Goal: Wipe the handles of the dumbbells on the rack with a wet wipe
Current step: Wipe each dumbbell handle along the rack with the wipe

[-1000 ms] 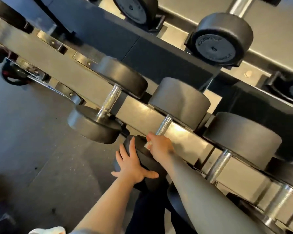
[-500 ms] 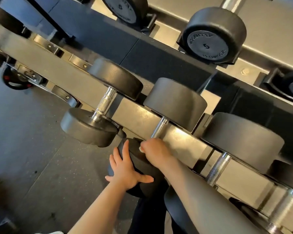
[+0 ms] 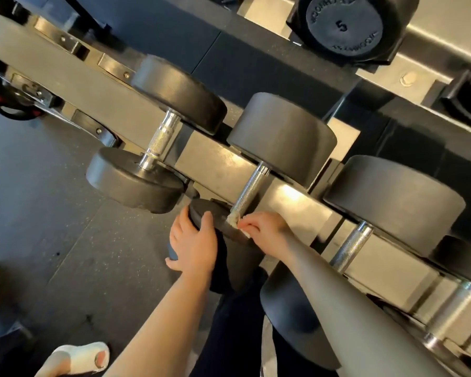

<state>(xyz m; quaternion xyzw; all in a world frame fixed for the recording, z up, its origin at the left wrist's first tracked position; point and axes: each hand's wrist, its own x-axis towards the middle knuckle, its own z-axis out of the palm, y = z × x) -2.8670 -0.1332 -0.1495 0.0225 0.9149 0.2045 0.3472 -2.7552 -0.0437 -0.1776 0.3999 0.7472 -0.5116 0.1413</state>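
Rack (image 3: 223, 170): a long grey metal beam, seen running diagonally beyond the fingers, worn and glossy where light falls. Dumbbells are cradled across it, round black matte heads on both sides of the beam.

Upper shelf, far above the hands: a black dumbbell head (image 3: 343, 25) marked 5 is seated in a dark cradle.

Floor (image 3: 38, 213): dark speckled rubber, left of the left hand; open room is seen there.

Middle dumbbell (image 3: 283, 137): its near head is covered by the left hand (image 3: 193, 246), fingers spread and laid flat over the rounded edge, nothing gripped.

Handle (image 3: 249, 189): bright knurled steel, a slim cylinder, bare above the right fingers; its near end is met by the wipe.

Neighbouring handles: one up-left of the fingers (image 3: 161, 141), one to the right of the right forearm (image 3: 351, 248), both knurled chrome and untouched.

Right hand (image 3: 261, 227): fingers curled, the wet wipe (image 3: 235, 220) pinched at the fingertips. The wipe is small, off-white, crumpled, pressed against the lower end of the handle just beside the near head.
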